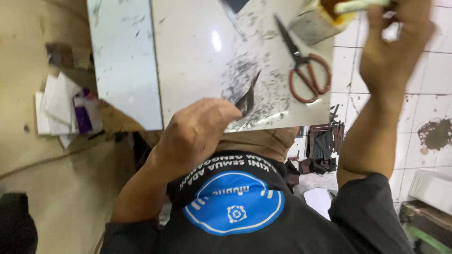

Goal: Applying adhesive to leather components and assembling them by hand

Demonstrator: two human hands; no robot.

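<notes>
— What are the hands doing?

— The left hand (200, 129) rests curled at the near edge of the white tabletop (188, 61), pinching a thin dark strip (248, 96) that stands up from the smudged surface. The right hand (393, 44) is raised at the far right, fingers closed around a pale stick (360, 5) over a yellow pot (325, 16).

— And between them?

— Red-handled scissors (303, 66) lie shut on the tabletop, right of the strip. Dark offcuts (322, 146) sit on the tiled floor (433, 94) below.
</notes>
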